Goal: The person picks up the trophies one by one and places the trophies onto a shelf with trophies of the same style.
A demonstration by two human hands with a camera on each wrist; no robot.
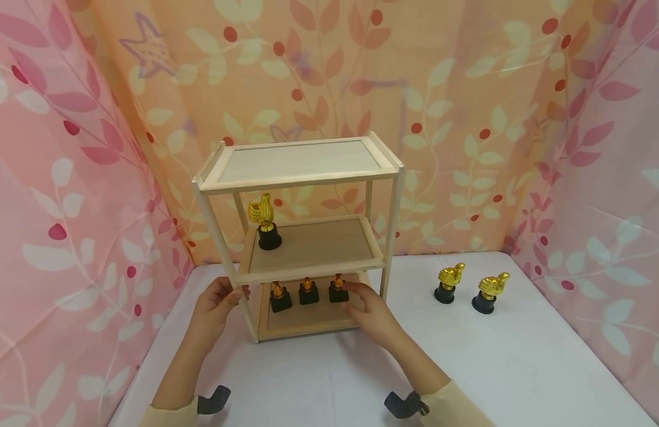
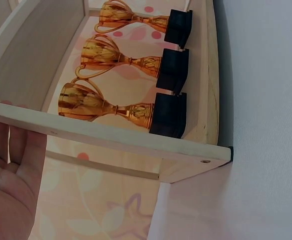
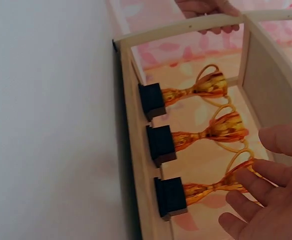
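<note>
A three-tier wooden shelf rack (image 1: 302, 163) stands on the white table. On its bottom tier are three gold trophy cups with black bases: a left cup (image 1: 280, 299), a middle cup (image 1: 309, 292) and a right cup (image 1: 337, 292). My left hand (image 1: 214, 305) grips the rack's left front post, thumb in front and fingers behind it. At the right end of the row is my right hand (image 1: 372, 317), its fingers spread beside the right cup; in the right wrist view the fingers (image 3: 259, 186) overlap the cup's bowl, and contact is unclear. A gold thumbs-up trophy (image 1: 267, 222) occupies the middle tier's left side.
Two more thumbs-up trophies, one nearer the rack (image 1: 446, 284) and one farther right (image 1: 488, 295), stand upright on the white tabletop (image 1: 527, 356). Patterned cloth (image 1: 457, 118) hangs behind the table and along both sides.
</note>
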